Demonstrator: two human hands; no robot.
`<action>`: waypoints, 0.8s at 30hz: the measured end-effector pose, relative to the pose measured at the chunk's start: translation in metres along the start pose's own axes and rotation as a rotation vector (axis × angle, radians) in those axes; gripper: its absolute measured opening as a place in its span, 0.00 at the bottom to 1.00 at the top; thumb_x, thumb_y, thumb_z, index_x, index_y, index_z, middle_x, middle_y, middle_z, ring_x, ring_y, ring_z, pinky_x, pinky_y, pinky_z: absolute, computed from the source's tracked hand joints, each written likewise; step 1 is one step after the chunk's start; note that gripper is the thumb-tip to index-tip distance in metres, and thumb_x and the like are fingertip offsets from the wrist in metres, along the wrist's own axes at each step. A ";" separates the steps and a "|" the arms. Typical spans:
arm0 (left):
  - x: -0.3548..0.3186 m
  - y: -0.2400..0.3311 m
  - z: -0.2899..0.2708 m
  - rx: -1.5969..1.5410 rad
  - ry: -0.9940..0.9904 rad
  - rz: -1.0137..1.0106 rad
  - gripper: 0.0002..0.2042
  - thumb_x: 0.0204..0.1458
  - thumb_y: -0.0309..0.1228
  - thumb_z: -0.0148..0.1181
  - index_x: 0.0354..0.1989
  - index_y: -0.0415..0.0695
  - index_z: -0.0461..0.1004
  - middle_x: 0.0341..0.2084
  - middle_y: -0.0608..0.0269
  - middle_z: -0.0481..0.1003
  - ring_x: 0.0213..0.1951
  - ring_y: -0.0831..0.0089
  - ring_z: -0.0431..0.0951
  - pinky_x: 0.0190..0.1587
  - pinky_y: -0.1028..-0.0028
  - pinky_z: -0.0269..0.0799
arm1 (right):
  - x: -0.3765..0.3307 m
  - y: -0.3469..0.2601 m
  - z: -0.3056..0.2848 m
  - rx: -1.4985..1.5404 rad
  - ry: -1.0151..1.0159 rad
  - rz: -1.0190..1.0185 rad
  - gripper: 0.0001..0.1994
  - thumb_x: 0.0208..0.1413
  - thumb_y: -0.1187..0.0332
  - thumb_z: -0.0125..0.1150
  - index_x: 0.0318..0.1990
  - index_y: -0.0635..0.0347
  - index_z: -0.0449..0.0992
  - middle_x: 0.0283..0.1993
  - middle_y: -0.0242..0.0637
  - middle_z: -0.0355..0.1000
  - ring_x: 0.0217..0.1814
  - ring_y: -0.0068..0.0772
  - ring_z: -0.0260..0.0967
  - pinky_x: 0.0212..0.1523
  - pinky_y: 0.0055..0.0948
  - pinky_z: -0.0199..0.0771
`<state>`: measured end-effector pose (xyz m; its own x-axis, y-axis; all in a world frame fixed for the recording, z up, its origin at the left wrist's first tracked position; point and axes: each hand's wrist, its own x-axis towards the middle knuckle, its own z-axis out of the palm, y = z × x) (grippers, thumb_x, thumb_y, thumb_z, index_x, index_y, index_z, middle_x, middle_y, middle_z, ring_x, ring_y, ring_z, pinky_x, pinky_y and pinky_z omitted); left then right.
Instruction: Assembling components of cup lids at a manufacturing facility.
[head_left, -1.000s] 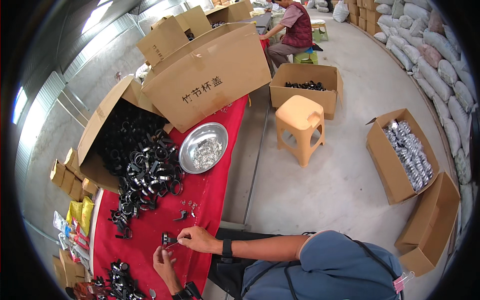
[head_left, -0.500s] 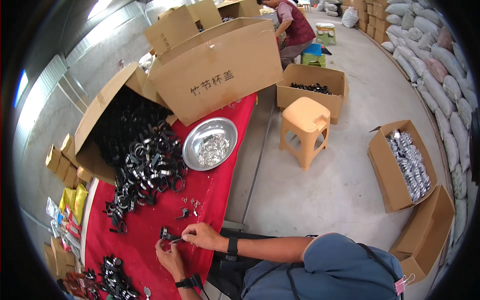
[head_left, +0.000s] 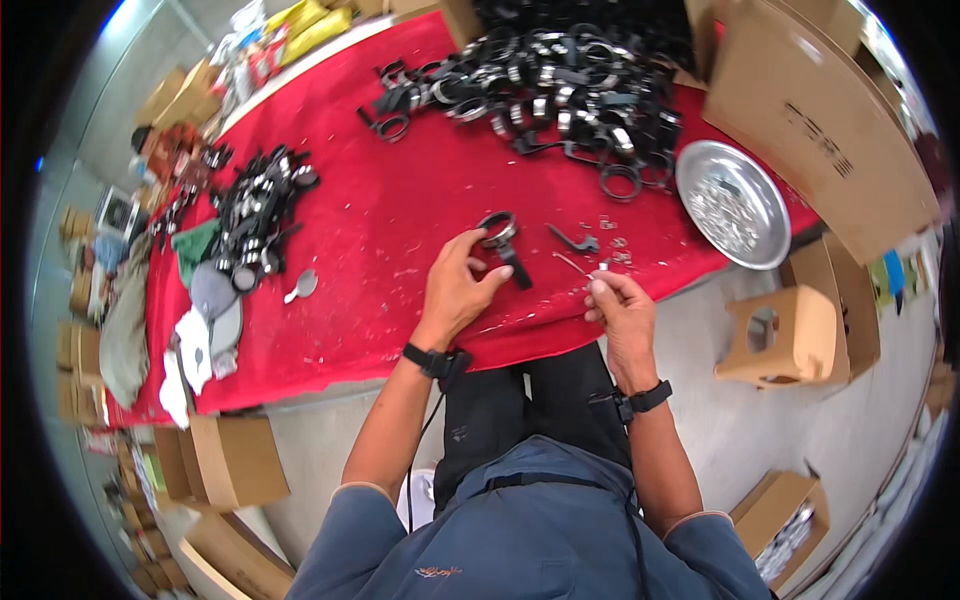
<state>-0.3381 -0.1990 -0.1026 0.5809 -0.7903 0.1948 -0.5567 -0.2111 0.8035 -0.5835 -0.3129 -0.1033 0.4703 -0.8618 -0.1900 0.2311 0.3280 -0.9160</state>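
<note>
Here, far to my left on the red tablecloth [head_left: 380, 230], a smaller heap of black clamps [head_left: 255, 215] lies beside a grey cap [head_left: 213, 297] and some rags, with a small spoon-like piece [head_left: 301, 288] just to their right. My left forearm comes up from the lower edge, bent at the elbow, a black wristband [head_left: 432, 361] at the wrist, and my left hand [head_left: 455, 290] rests palm-down over the cloth with the thumb and forefinger curled up around a black ring clamp [head_left: 500, 240]; they pinch it at the ring, and its dark lever hangs down toward my knuckles. The clamp sits near the middle of the table, just above my hand. A loose black lever [head_left: 575, 240] lies on the cloth a little to the right of it, among small metal bits. My right forearm rises straighter, a watch [head_left: 645, 398] on the wrist, and my right hand [head_left: 620, 310] has its fingertips pressed together on a tiny metal part [head_left: 598, 270], too small for me to tell what kind. Beyond it the big pile of black clamps [head_left: 560, 90] spreads along the far edge, and a round silver tray [head_left: 770, 215] of small metal parts sits at the table's right end, near a cardboard box [head_left: 810, 120].
</note>
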 end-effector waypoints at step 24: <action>0.008 -0.014 -0.005 -0.273 0.128 -0.149 0.34 0.59 0.25 0.72 0.74 0.31 0.69 0.60 0.39 0.82 0.44 0.59 0.92 0.54 0.62 0.84 | 0.056 0.017 0.131 -1.107 -0.041 -0.736 0.08 0.63 0.71 0.73 0.46 0.64 0.89 0.43 0.50 0.84 0.46 0.57 0.84 0.50 0.48 0.83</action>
<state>-0.3227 -0.1992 -0.1096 0.7237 -0.6797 0.1190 -0.2901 -0.1433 0.9462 -0.4419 -0.3052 -0.0834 0.5650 -0.6830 0.4630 -0.3602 -0.7090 -0.6063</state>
